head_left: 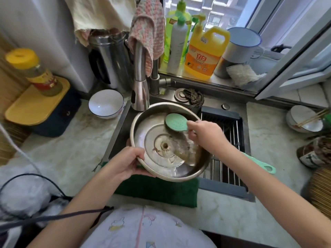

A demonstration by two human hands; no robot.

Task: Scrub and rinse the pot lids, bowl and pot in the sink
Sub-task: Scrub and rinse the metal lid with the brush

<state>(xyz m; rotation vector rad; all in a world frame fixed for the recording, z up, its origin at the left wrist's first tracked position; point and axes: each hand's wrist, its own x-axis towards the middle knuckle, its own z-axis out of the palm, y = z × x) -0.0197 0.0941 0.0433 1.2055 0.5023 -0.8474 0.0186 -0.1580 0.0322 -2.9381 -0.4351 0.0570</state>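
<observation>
Left grip (pixel 125 163) clasping near-left rim of pot lid (pixel 152 136), holding it inside-up over sink (pixel 116 138). Right grip (pixel 206 135) wrapping green brush (pixel 176 122), head touching lid's far-right, handle running back under forearm. Grimy centre lying near-left of head.

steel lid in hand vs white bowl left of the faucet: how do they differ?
The steel lid is grey metal with brown residue; the white bowl looks clean, with a dark rim line. The lid is gripped tilted over the sink by the left hand; the bowl stands level on the counter, untouched. Both are round, hollow side up.
</observation>
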